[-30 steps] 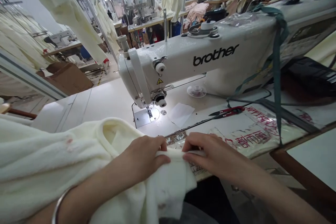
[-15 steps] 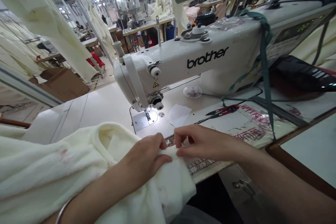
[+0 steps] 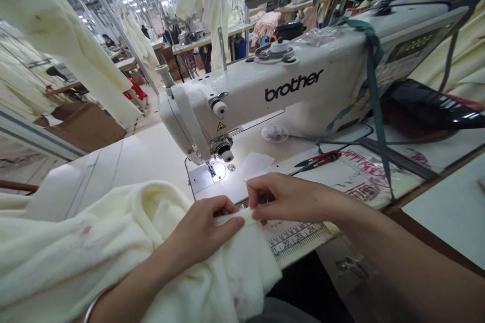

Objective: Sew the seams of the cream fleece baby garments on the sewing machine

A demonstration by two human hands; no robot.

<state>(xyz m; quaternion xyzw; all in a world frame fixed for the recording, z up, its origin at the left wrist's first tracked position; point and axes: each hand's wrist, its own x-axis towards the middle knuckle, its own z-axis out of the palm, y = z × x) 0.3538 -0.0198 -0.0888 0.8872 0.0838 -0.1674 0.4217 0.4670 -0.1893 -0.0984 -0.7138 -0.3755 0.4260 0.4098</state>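
A cream fleece garment (image 3: 113, 232) spreads over the table's left front and hangs past the front edge. My left hand (image 3: 212, 224) pinches its folded edge, thumb on top. Close to its right, my right hand (image 3: 278, 197) grips the same edge between thumb and fingertips. Just beyond both hands is the white sewing machine (image 3: 242, 96), its lit needle area and metal plate (image 3: 200, 176) bare of cloth. A white scrap (image 3: 257, 165) lies beside the plate. The fingertips' undersides are hidden.
Red-handled thread snips (image 3: 318, 161) and a clear bobbin (image 3: 275, 132) lie right of the needle. A printed ruler strip (image 3: 299, 237) runs along the front edge. A green strap (image 3: 375, 91) hangs from the machine. A cardboard box (image 3: 83, 123) stands behind left.
My left hand has shifted slightly left, my right hand slightly left and up, both still on the garment's edge. The view has turned a little, so the machine appears further left.
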